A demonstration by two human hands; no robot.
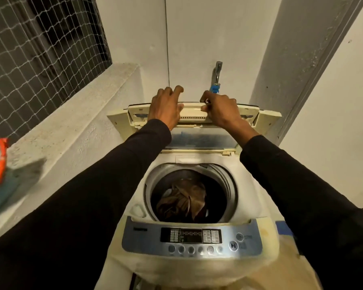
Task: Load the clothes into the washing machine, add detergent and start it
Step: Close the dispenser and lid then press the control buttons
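Observation:
A cream top-loading washing machine (258, 210) stands before me with its folding lid (194, 114) raised at the back. My left hand (166, 108) and my right hand (220, 109) both grip the lid's top edge, a short gap between them. Brown and dark clothes (184, 203) lie in the open drum (228, 185). The blue-grey control panel (147, 237) with its display and round buttons runs along the machine's near edge. No detergent container can be clearly told.
A tap (218, 70) with a blue hose fitting sticks out of the white wall behind the lid. A concrete ledge (76, 114) runs along the left under a netted window (36, 51). An orange-trimmed item (0, 164) lies blurred at the left edge.

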